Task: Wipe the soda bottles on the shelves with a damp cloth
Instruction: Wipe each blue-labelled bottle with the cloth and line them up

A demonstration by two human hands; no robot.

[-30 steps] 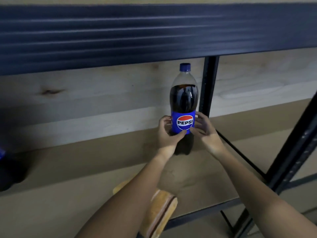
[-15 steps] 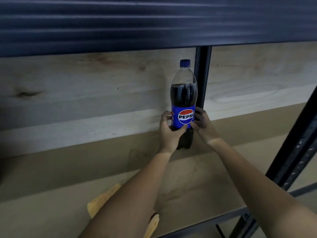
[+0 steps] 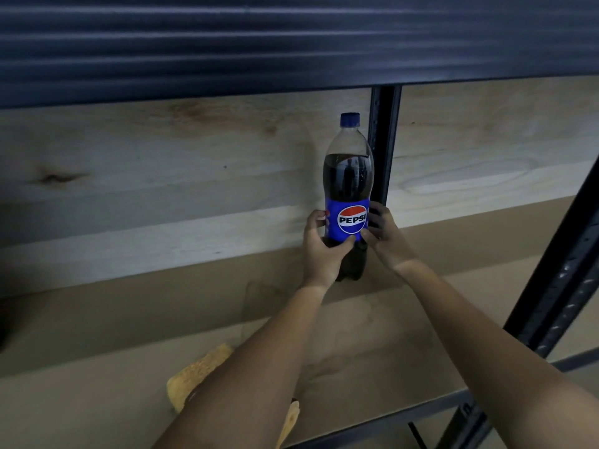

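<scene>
A Pepsi soda bottle (image 3: 348, 176) with a blue cap and blue label stands upright at the back of the brown shelf (image 3: 372, 345), against the wooden back wall. My left hand (image 3: 322, 251) grips its lower left side, thumb across the front under the label. My right hand (image 3: 385, 238) holds the right side, fingers curled behind the label. A yellow cloth (image 3: 197, 374) lies on the shelf near the front edge, mostly hidden under my left forearm.
A dark metal shelf (image 3: 291, 40) hangs low overhead. A black upright post (image 3: 384, 144) stands just behind and right of the bottle. Another black post (image 3: 557, 296) slants at the right front corner. A dark object sits at the far left edge.
Both hands pushed the bottle farther back on the shelf toward the wall and post. The camera view shifted, and the cloth now lies lower left under my forearm.
</scene>
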